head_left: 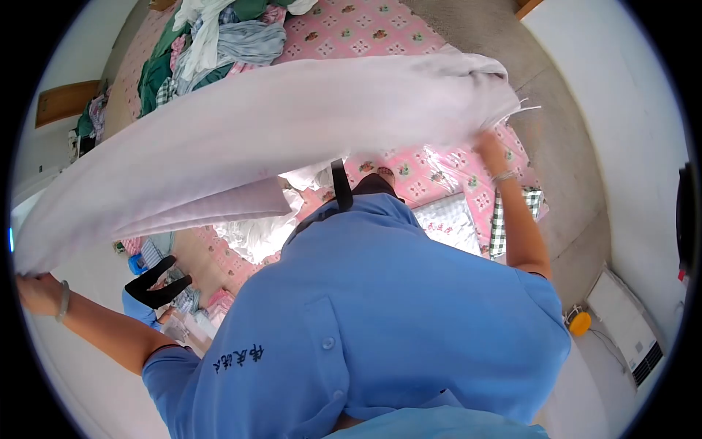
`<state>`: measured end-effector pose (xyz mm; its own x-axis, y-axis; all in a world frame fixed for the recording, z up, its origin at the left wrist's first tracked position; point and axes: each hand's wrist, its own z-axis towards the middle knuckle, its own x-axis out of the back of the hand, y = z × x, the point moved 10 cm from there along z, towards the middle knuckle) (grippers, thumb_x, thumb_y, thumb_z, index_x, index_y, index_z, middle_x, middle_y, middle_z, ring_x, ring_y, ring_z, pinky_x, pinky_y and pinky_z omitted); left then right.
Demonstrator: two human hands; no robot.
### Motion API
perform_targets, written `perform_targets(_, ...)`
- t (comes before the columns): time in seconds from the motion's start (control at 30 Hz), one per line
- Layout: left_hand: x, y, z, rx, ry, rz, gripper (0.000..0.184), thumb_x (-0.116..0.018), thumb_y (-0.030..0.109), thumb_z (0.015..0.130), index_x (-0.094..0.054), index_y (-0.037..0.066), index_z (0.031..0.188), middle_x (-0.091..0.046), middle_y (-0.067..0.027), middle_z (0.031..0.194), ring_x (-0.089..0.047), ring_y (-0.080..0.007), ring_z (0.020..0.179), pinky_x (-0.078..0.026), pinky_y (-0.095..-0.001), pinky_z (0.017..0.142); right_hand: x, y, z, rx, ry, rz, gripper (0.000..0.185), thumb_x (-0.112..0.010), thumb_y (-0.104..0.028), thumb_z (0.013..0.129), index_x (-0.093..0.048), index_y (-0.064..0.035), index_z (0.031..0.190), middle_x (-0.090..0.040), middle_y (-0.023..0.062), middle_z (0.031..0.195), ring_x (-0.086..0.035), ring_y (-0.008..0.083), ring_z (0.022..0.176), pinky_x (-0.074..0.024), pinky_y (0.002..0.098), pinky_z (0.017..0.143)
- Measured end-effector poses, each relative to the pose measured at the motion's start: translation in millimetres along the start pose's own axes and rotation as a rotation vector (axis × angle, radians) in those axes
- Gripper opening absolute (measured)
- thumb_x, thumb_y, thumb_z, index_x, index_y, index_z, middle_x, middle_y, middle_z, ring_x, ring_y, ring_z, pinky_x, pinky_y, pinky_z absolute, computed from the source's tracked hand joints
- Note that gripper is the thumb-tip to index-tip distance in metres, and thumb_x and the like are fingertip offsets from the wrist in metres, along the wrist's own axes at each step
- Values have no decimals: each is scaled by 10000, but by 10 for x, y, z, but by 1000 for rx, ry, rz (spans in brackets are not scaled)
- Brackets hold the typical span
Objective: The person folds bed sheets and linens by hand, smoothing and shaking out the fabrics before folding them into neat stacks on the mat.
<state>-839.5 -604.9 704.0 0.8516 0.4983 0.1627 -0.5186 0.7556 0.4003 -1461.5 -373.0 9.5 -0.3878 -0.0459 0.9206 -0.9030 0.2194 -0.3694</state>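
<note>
While I watch from afar through the head camera, a pale cloth (292, 102) hangs in a long band above a pink floral covering (351, 33), drawn out between two bare hands. The left hand (40, 295), at the very rim of my view, holds the cloth's lower left corner, its fingers apparently pinching the fabric; the right hand (491, 154) closes on the edge near the other end, where blur leaves me unable to tell how each finger lies. Loose strings (530, 108) trail past that right end, and a fold droops below the band, left of centre.

To handle it well, I judge, both grips belong on matching corners, with an even outward pull so that the fold opens flat. Because the left arm reaches wide and the right arm forward, I would square the two before lowering anything.

For room, I favour the right, where a strip of bare floor (578, 175) runs between the covering and a white wall (629, 110). Elsewhere I count obstacles: a heap of garments (241, 45) beyond the band, a white bundle (252, 234) just below the fold, lettered white fabric (447, 223) and a green gingham piece (533, 198) by the right forearm, and, low on the left, another person in blue (140, 307), well below the stretched cloth in my view
</note>
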Motion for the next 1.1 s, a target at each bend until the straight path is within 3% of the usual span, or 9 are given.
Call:
perform_targets(0.07, 128, -182, -77, 53, 35, -115, 100, -559, -8, 704, -589, -38, 794, -573, -122, 806, -545, -206, 705, -485, -327, 665, -475, -484, -525, -146, -318, 193, 191, -549, -14, 616, -522, -41, 803, -526, 145, 877, -493, 299, 859, -394, 366, 765)
perform_targets(0.17, 405, 45, -320, 56, 103, 262, 184, -462, 47, 770, -560, -57, 887, -560, -103, 895, -538, -214, 756, -449, -338, 693, -247, -1096, -861, 432, -116, 225, 62, -496, -47, 724, -533, -46, 774, -555, 134, 876, -536, 302, 829, -425, 360, 712)
perform_targets(0.23, 660, 134, -342, -24, 99, 439, 182, -469, 48, 765, -559, -62, 879, -563, -111, 887, -543, -222, 743, -454, -345, 677, -670, -565, -951, -82, -490, 417, 78, -497, -15, 716, -525, -35, 786, -564, 141, 875, -542, 301, 820, -434, 354, 692)
perform_targets(0.33, 719, 482, -711, -5, 238, 325, 160, -483, 84, 751, -551, -22, 848, -552, -127, 817, -532, -248, 702, -427, -355, 630, -526, -123, -599, -48, -237, 509, 183, -476, 18, 707, -558, -79, 839, -562, 127, 819, -541, 284, 781, -437, 333, 680)
perform_targets(0.47, 950, 845, -927, 4, 365, 233, 139, -496, 120, 737, -543, 17, 818, -542, -143, 748, -520, -274, 661, -401, -364, 583, -440, 17, 169, 35, -264, 72, 186, -488, -15, 706, -613, -87, 822, -514, 106, 812, -518, 262, 834, -428, 331, 730)
perform_targets(0.7, 1409, 1367, -910, -90, 437, 242, 110, -490, 94, 718, -550, 43, 794, -507, -130, 689, -493, -281, 686, -367, -400, 597, -660, -981, 1181, 245, -372, -293, 181, -514, -161, 717, -646, -154, 841, -374, -14, 1211, -354, 197, 1108, -370, 375, 838)
perform_targets(0.87, 1604, 1356, -964, 37, 455, 156, 103, -495, 39, 690, -556, 57, 771, -511, -91, 646, -513, -241, 655, -395, -376, 589, -976, -1060, 1689, 220, -569, -473, 230, -505, -194, 724, -612, -107, 908, -521, 70, 1066, -447, 240, 1031, -368, 389, 840)
perform_targets(0.93, 1528, 1330, -1036, -10, 486, 616, 43, -516, 75, 722, -547, 60, 748, -561, -90, 703, -546, -220, 585, -458, -329, 531, -913, -855, 1775, 321, -579, -540, 240, -487, -165, 721, -599, -100, 923, -575, 102, 963, -500, 245, 971, -380, 397, 824)
perform_targets(1.1, 1826, 250, -974, 197, 413, 528, 149, -515, 111, 786, -543, -31, 822, -564, -120, 801, -550, -220, 699, -490, -331, 609, 1447, 16, 2023, 80, 368, -189, 150, -458, -55, 669, -577, -29, 756, -567, 171, 771, -539, 328, 704, -429, 409, 614)
